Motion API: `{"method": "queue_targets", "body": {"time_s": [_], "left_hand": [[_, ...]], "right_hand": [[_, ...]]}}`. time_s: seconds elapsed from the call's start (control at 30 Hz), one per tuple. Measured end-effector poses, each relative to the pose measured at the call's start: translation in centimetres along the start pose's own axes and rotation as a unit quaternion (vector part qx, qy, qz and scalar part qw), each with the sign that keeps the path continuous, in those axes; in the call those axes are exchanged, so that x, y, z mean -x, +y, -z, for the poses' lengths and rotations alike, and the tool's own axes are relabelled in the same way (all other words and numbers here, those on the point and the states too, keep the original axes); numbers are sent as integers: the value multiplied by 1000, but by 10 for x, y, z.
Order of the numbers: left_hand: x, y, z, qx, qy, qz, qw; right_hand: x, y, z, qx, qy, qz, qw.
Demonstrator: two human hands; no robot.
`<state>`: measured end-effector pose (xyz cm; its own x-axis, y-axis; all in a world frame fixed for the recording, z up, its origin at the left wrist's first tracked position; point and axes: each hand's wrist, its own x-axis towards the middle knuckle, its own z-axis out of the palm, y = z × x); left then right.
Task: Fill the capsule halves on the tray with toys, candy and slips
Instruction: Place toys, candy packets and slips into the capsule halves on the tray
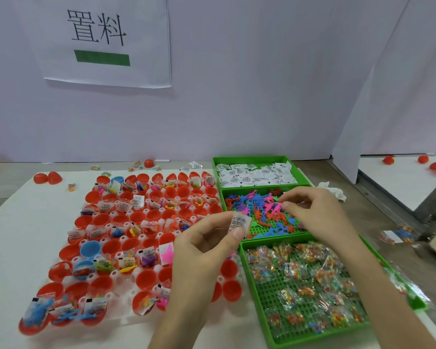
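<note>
- left hand [204,248] is nearest, over the tray's near-right corner. Thumb and forefinger pinch one printed slip [241,222], not yet in a cup.
- right hand [317,212] hangs over the loose toys [259,207], fingertips drawn together. Cannot tell if a toy is between them.
- tray [136,319] sits left of centre on the desk [23,222], packed with capsule halves [146,275]. Mostly red, a few blue.
- done: most far rows and the near-left corner show toy, candy and slip. Scattered middle cups are filled too.
- left: many bare red halves through the middle rows and at the near-right corner. Judged roughly half done.
- supply along the desk's right side, in green bins: slips pile [254,176] farthest, toys in the middle bin, candy packets [300,273] nearest. All well stocked.
- writing: wall sheet [106,41] reads "置料", with a green bar under it. Slip print is too small to read.
</note>
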<state>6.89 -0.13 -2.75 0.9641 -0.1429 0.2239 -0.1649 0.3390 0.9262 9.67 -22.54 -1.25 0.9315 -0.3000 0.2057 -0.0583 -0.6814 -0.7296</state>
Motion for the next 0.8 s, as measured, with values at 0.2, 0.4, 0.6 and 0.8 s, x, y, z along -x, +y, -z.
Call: {"method": "queue_targets", "body": {"time_s": [0.2,0.4,0.6,0.8], "left_hand": [[1,3,0,14,2,0,1000],[0,-1,4,4,-11,-2,1000],[0,-4,4,-13,4,11,1000],[-1,-5,4,-23,-1,13,1000]], "right_hand": [[-16,14,-25,202,-112,-39,972],[-13,26,-30,192,-70,-24,979],[-8,24,-18,102,24,-4,994],[-8,29,-24,174,-110,3,979]]}}
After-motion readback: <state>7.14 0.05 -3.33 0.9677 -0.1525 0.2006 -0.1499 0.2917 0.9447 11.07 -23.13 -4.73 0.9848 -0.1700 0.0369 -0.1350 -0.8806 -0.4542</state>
